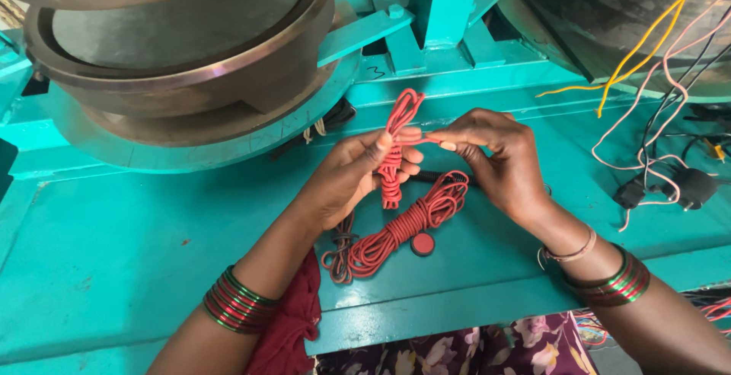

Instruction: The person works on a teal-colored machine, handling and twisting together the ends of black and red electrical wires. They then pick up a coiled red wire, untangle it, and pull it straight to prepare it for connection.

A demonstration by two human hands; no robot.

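Your left hand [346, 177] holds a small bundle of red wire [394, 150] upright above the teal surface [122, 245], its grip pressed around the wound middle with the thumb laid across the front, so that a loop sticks up above your fingers and the wrapped tail hangs below them. Your right hand [499, 154] comes in from the other side and pinches the loose end of that same wire between thumb and forefinger, just beside the bundle's upper loop. Below your hands, a second, longer coil of red wire [403, 226] lies slantwise on the surface, bound around its middle, with a small round red disc [422, 243] touching its lower edge and a darker brown coil [341, 249] at its left end. A large round metal machine part [183, 55] sits behind your left hand, and loose yellow, pink and black wires [655, 93] trail over the surface to your right, well apart from your hands.
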